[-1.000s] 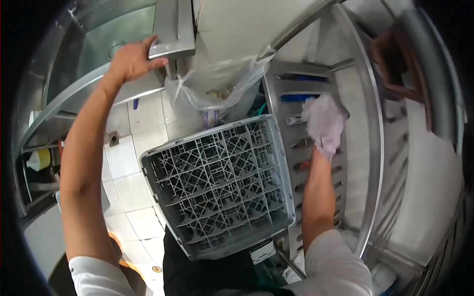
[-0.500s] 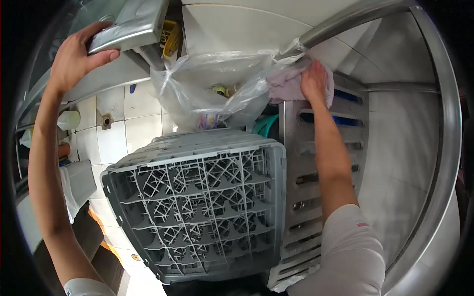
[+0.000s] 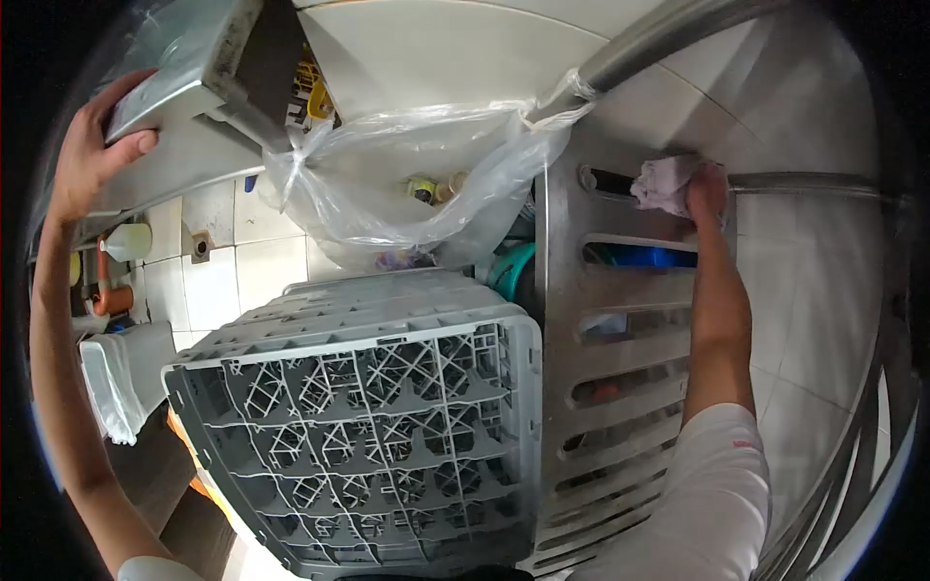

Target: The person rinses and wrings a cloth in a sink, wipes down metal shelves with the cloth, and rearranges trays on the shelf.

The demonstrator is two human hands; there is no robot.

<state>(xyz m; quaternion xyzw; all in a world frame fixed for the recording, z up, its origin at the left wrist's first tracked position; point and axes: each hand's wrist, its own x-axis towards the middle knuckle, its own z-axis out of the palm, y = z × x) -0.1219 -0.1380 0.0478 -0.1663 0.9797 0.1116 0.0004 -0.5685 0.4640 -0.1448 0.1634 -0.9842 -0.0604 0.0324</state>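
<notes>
My right hand (image 3: 710,194) grips a pale pink cloth (image 3: 666,184), pressed on the far end of a slotted stainless steel shelf (image 3: 635,334), close to its right edge. The hand's fingers are partly hidden by the cloth. At the upper left, my left hand (image 3: 95,160) is wrapped over the edge of a stainless steel counter (image 3: 170,111), thumb on the near face and fingers over the top. Between my arms stands a grey plastic glass rack (image 3: 378,436) with many square compartments, apparently on top of more racks.
Beyond the racks, a clear plastic bag (image 3: 387,228) with some rubbish hangs tied to a metal tube (image 3: 668,44). A teal round container (image 3: 512,271) sits between racks and shelf. At left are a bottle of yellowish liquid (image 3: 131,242) and a grey bin (image 3: 145,358) on the tiled floor.
My right hand has carried the cloth to the right across the shelf's far end, uncovering the slots there. My left hand stays on the counter edge while the view has shifted.
</notes>
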